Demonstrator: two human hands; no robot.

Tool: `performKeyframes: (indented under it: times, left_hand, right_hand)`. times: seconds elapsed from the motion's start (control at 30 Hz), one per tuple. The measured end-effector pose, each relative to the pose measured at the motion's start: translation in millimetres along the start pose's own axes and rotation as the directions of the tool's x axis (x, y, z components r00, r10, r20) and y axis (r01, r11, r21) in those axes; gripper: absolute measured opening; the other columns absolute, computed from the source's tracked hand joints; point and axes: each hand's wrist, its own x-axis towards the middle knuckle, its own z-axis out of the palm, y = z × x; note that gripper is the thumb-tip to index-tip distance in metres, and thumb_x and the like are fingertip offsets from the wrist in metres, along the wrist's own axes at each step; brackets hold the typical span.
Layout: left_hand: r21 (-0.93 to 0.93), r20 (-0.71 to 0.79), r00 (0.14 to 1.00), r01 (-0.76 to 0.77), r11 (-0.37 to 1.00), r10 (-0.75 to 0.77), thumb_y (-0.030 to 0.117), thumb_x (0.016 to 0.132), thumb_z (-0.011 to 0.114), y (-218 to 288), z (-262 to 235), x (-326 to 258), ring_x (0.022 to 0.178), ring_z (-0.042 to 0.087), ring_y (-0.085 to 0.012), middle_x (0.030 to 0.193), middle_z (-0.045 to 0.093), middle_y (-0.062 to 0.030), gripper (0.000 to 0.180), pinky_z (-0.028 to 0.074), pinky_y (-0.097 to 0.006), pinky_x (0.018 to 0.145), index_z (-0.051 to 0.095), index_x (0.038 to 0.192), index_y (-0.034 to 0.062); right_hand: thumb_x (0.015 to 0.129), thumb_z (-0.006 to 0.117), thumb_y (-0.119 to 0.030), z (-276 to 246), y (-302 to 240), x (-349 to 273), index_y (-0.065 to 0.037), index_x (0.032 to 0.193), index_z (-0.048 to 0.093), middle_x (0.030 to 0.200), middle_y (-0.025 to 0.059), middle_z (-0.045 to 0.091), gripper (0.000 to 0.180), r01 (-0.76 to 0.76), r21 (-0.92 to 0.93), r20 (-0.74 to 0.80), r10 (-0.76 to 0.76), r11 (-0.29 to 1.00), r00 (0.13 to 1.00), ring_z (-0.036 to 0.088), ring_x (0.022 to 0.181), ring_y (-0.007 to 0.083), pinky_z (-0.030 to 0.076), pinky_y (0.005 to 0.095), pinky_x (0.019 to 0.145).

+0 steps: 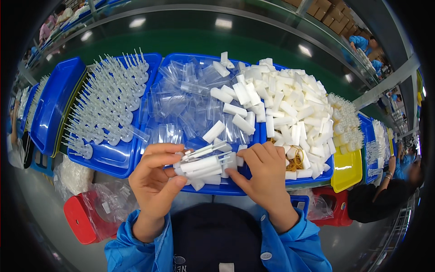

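Note:
My left hand (158,174) is curled around a bunch of white plastic stems (206,151) with round bases. Their thin rods point right, and white foam sleeves (201,165) sit around some of them. Just right of the bunch, the thumb and fingers of my right hand (263,170) close on a white foam sleeve (231,160), partly hidden by the fingers. Below and behind both hands lies a blue tray (217,188) with clear plastic sleeves (174,97) and loose foam pieces (234,109).
At left, a blue tray (106,161) holds many upright stems (108,95). A heap of white foam pieces (294,104) fills the tray at right, with rubber bands (295,158) near its front. Beyond stand a yellow tray (348,170) and red stools (79,220). A green conveyor (190,38) runs behind.

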Motion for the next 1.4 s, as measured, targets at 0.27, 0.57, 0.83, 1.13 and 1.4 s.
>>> performKeyframes:
  times: [0.27, 0.57, 0.83, 1.13, 1.4]
  left_hand:
    - [0.052, -0.064, 0.992, 0.111, 0.992, -0.107, -0.01, 0.075, 0.071, 8.7, 10.9, 0.2, 0.115, 0.058, -0.0302, 0.123, 0.05, -0.0193, 0.047, 0.056, -0.039, 0.093, 0.057, 0.12, -0.0072]
    - [0.16, 0.048, 0.996, 0.072, 0.984, -0.08, -0.007, 0.072, 0.076, 7.0, 11.7, -5.4, 0.111, 0.06, -0.0261, 0.123, 0.052, -0.0196, 0.048, 0.055, -0.035, 0.091, 0.061, 0.118, -0.0072]
    - [0.146, 0.003, 0.992, 0.125, 0.981, -0.127, -0.002, 0.071, 0.079, 5.4, 16.6, -7.9, 0.103, 0.062, -0.024, 0.117, 0.058, -0.0195, 0.045, 0.052, -0.03, 0.085, 0.065, 0.114, -0.0058]
    - [0.283, 0.094, 0.983, 0.123, 0.951, -0.155, 0.002, 0.069, 0.08, 8.2, 16.9, -4.9, 0.1, 0.063, -0.024, 0.114, 0.062, -0.0175, 0.046, 0.051, -0.03, 0.084, 0.067, 0.113, -0.004]
    - [0.22, 0.07, 0.987, 0.125, 0.968, -0.144, 0.002, 0.07, 0.08, 6.7, 15.8, -6.5, 0.099, 0.062, -0.0243, 0.114, 0.062, -0.0181, 0.048, 0.05, -0.031, 0.084, 0.066, 0.115, -0.0041]
  right_hand:
    - [0.067, 0.07, -0.005, 11.1, -5.2, 0.4, -0.008, 0.083, 0.058, 0.078, 0.0058, 0.052, 0.021, 0.071, 0.128, -0.041, -0.066, 0.989, 0.997, 0.054, 0.075, 0.0268, 0.038, 0.0378, 0.068]
    - [0.069, 0.072, 0.005, -19.6, 11.3, -4.0, -0.001, 0.078, 0.063, 0.088, 0.01, 0.064, 0.014, -0.159, 0.641, -0.039, 0.239, 0.751, 0.97, 0.061, 0.077, 0.0161, 0.046, 0.0249, 0.065]
    - [0.07, 0.074, 0.003, -30.7, 9.4, -6.1, 0.002, 0.089, 0.072, 0.094, 0.0129, 0.066, 0.019, -0.07, 0.796, -0.066, 0.2, 0.601, 0.978, 0.063, 0.085, 0.0191, 0.048, 0.0265, 0.075]
    - [0.067, 0.074, 0.004, -38.7, 8.8, -0.9, 0.0, 0.089, 0.073, 0.094, 0.0125, 0.067, 0.022, -0.034, 0.712, -0.031, 0.08, 0.701, 0.996, 0.064, 0.084, 0.0193, 0.048, 0.0261, 0.073]
    - [0.067, 0.075, 0.004, -37.4, 15.8, -4.9, 0.0, 0.09, 0.073, 0.096, 0.0124, 0.067, 0.023, -0.186, 0.801, 0.103, 0.175, 0.568, 0.979, 0.064, 0.085, 0.0175, 0.048, 0.0256, 0.072]
